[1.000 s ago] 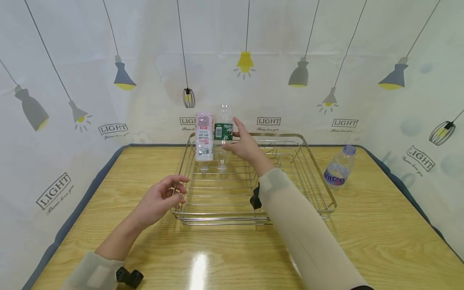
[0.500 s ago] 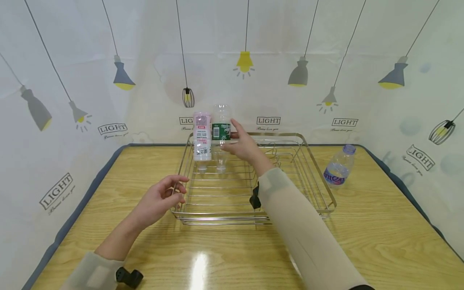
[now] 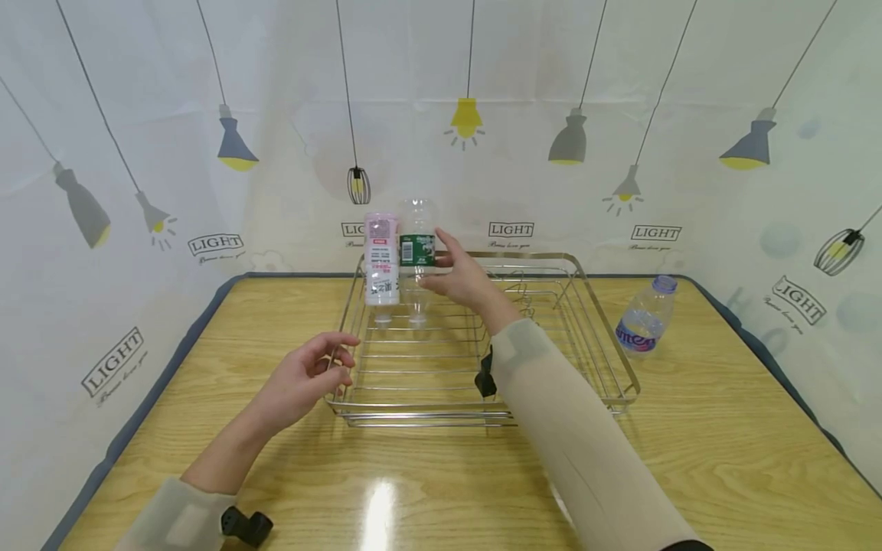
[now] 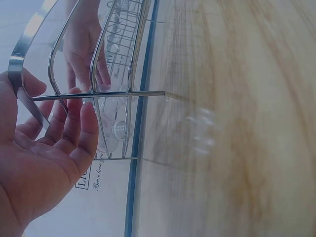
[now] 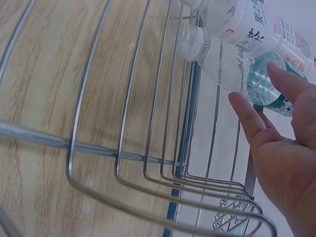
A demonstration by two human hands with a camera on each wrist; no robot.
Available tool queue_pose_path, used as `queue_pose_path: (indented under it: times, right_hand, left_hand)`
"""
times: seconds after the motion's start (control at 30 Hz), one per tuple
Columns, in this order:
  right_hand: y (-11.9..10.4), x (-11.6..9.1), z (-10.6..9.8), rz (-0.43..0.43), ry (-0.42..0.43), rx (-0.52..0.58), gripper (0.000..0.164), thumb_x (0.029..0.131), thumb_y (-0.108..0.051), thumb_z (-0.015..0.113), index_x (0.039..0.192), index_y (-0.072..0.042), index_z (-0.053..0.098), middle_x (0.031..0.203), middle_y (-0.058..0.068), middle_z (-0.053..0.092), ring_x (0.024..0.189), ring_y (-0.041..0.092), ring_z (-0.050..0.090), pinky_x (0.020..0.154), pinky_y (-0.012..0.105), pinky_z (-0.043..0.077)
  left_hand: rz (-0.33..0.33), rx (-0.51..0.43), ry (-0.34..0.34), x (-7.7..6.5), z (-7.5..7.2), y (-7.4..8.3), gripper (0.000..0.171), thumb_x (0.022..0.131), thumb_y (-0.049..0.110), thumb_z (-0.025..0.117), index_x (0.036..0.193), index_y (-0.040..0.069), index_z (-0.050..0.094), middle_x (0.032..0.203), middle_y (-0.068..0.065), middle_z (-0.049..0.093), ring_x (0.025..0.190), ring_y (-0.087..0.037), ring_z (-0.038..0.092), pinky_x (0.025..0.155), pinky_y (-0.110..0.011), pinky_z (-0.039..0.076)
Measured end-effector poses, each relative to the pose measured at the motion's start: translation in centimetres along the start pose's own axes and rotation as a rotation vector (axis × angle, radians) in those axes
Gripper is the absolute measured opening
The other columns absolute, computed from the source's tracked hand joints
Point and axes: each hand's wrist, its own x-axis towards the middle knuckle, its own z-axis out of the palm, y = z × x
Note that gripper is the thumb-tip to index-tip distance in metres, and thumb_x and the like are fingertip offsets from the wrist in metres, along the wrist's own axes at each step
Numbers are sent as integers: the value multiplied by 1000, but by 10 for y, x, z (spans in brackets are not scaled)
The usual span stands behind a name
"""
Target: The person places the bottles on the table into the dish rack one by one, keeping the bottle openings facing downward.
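Observation:
My right hand (image 3: 465,277) holds a clear plastic bottle with a green label (image 3: 416,251) from its right side, the thumb across its front. The bottle stands neck-down over the left rear of a metal wire dish rack (image 3: 420,372). Close on its left is another upside-down bottle, in a pink and white wrapper (image 3: 381,260). The right wrist view shows the clear bottle's threaded neck (image 5: 191,43) near the wires. My left hand (image 4: 54,143) grips the rack's left rim near the front corner, its fingers curled around the flat band.
A third clear bottle with a purple label (image 3: 644,317) stands upright, uncapped, on the wooden table (image 3: 696,444) right of the rack. A white curtain printed with lamps (image 3: 406,69) closes off the back and sides. Wire dividers (image 3: 527,295) rise in the rack's right half.
Both upside-down bottles have shifted slightly left along the rack, with my right hand following the green-labelled one. My left hand has stayed at the rim.

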Motion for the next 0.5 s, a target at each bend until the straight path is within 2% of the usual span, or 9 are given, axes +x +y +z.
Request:
queue_pose_path:
  times: [0.2,0.5]
  right_hand:
    - [0,0,-1,4,-8,-21,106,100,-17,82,177,-40,13,163,21,51,140,39,61,116,52,56]
    - [2,1,0,2,-26,-1,107,100,-15,81,177,-37,11,162,23,51,140,40,62,114,52,57]
  left_hand:
    - [-6,5,3,0,0,0,42,106,5,61,147,-2,55,122,-32,59,96,-16,70,78,-27,63]
    - [-13,13,6,0,-1,0,42,106,5,61,147,-1,56,123,-33,58,96,-16,70,79,-26,63]
